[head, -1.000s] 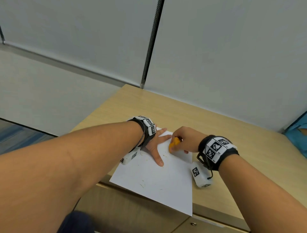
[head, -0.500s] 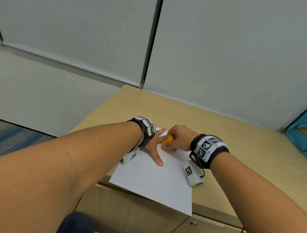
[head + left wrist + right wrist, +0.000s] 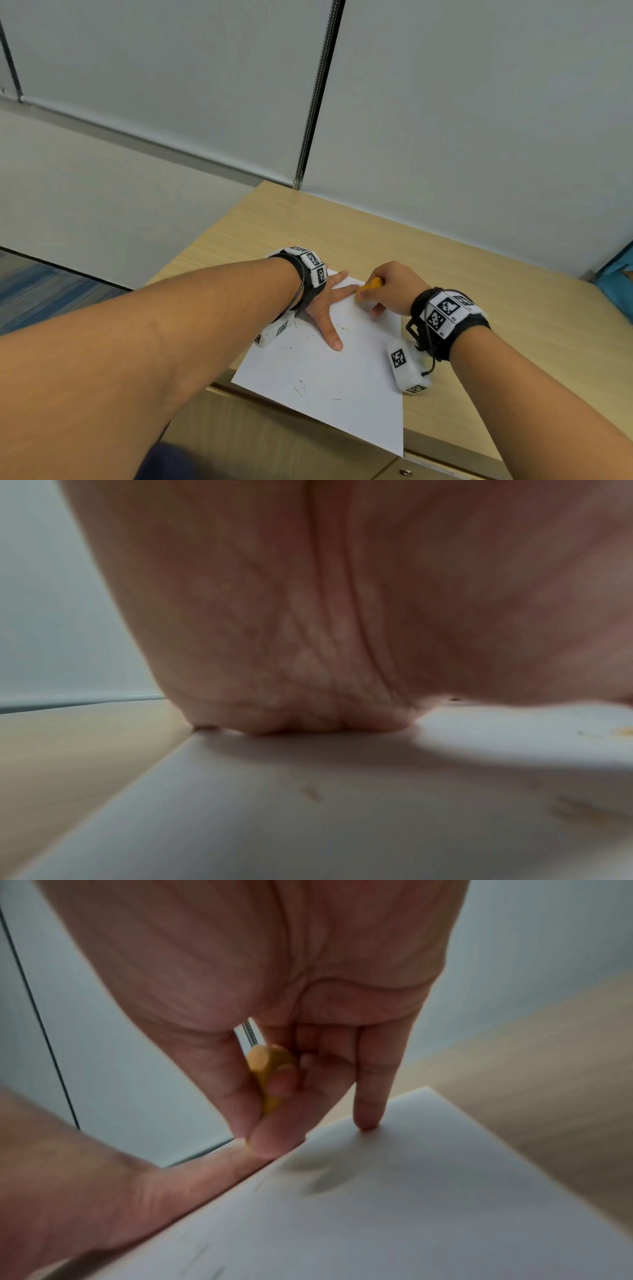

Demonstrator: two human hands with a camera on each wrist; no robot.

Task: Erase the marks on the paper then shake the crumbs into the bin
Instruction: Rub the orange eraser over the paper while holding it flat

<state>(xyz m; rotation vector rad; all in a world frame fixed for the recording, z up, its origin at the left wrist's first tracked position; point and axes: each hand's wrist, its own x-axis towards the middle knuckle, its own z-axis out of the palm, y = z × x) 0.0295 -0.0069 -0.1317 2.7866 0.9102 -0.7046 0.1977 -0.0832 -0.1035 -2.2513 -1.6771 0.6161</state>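
Note:
A white sheet of paper point(image 3: 329, 373) lies on the wooden desk point(image 3: 462, 274), its near corner hanging over the desk's front edge. Thin eraser crumbs are scattered over the sheet. My left hand point(image 3: 329, 308) lies flat on the paper's far left part, fingers spread, pressing it down. My right hand point(image 3: 383, 287) pinches an orange eraser point(image 3: 370, 285) and holds its tip on the paper's far edge, beside my left forefinger. In the right wrist view the eraser point(image 3: 270, 1074) sits between thumb and fingers, little finger touching the paper point(image 3: 411, 1204). The left wrist view shows only palm point(image 3: 342, 615) on paper point(image 3: 308, 818).
The desk stands against a pale grey wall point(image 3: 479, 120) with a dark vertical rail point(image 3: 318, 92). Blue striped carpet point(image 3: 44, 294) shows at the left below the desk. Something blue point(image 3: 616, 274) pokes in at the right edge. A drawer front point(image 3: 274, 445) lies under the desk. No bin is in view.
My right hand with the eraser slid left toward my left forefinger, then back a little to the right along the paper's far edge. My left hand has stayed flat on the sheet.

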